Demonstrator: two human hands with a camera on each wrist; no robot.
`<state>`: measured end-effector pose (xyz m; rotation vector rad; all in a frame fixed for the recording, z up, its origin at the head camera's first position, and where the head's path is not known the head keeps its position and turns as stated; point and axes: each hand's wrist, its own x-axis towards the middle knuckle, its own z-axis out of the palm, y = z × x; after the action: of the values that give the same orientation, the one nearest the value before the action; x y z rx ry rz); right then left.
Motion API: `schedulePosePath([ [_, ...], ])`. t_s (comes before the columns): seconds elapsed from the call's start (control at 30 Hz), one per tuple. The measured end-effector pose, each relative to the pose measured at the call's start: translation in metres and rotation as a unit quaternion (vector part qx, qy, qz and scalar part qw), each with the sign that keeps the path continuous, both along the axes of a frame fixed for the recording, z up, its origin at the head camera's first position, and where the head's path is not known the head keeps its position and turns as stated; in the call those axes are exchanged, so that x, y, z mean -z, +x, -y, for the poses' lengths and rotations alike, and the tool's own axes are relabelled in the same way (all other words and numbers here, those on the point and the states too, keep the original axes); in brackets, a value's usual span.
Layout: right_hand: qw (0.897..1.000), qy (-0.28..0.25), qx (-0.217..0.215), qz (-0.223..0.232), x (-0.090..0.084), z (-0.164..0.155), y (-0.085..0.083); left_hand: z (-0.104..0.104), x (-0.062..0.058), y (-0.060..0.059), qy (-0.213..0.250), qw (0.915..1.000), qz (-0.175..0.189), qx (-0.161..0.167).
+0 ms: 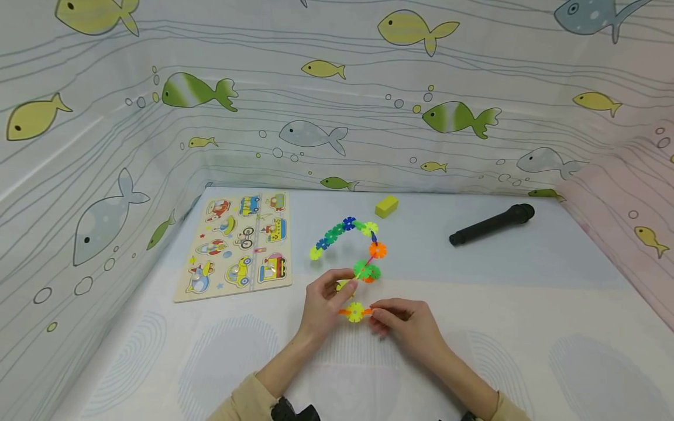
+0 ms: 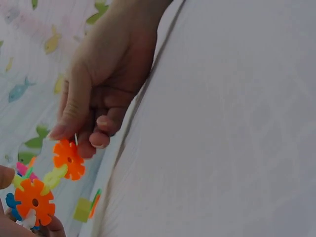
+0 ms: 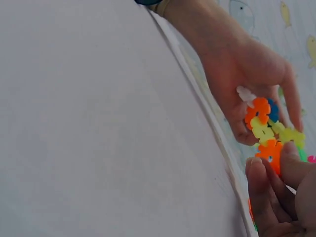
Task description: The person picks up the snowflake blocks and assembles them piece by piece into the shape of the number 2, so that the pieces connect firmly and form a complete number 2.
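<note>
A chain of interlocking plastic snowflake discs curves over the table, running from a blue-and-green arc (image 1: 333, 235) down to my hands. My left hand (image 1: 322, 304) holds the near part of the chain, with thumb and fingers around it. In the right wrist view, white, blue and orange discs (image 3: 257, 112) sit against the left palm. My right hand (image 1: 413, 324) pinches an orange disc (image 2: 69, 159) between thumb and fingertips. That disc joins a yellow disc (image 1: 355, 312) at the near end. Fingers partly hide the discs in the left hand.
A wooden picture puzzle board (image 1: 237, 245) lies at the left. Beyond the chain is a yellow block (image 1: 387, 206). A black microphone (image 1: 492, 224) rests at the back right. A fish-patterned cloth (image 1: 368, 105) rises behind the table and along both sides.
</note>
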<state>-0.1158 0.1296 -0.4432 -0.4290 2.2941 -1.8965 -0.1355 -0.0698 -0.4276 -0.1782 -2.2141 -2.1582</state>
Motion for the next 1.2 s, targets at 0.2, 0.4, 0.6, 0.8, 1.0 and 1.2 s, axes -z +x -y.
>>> schedulePosePath([
  [0.2, 0.999, 0.020, -0.009, -0.050, 0.003, -0.002, 0.001, -0.001, 0.000, 0.000, 0.002, 1.0000, -0.006, -0.003],
  [0.4, 0.984, 0.009, -0.025, -0.177, 0.007, -0.001, 0.001, -0.001, 0.000, 0.001, -0.004, 1.0000, 0.006, 0.001],
  [0.6, 0.967, 0.018, -0.037, -0.252, 0.007, -0.001, 0.000, -0.001, -0.001, 0.002, -0.019, 0.9998, 0.002, 0.007],
  [0.8, 0.941, 0.039, -0.040, -0.334, 0.009, 0.002, -0.002, -0.001, -0.002, 0.003, -0.023, 0.9995, 0.002, 0.021],
  [1.0, 0.927, 0.043, -0.030, -0.372, 0.010, 0.004, -0.003, -0.002, -0.002, 0.004, -0.021, 0.9994, -0.003, 0.029],
  [1.2, 0.940, 0.064, 0.003, -0.335, 0.011, 0.004, 0.000, -0.003, -0.001, 0.002, -0.030, 0.9994, -0.005, 0.017],
])
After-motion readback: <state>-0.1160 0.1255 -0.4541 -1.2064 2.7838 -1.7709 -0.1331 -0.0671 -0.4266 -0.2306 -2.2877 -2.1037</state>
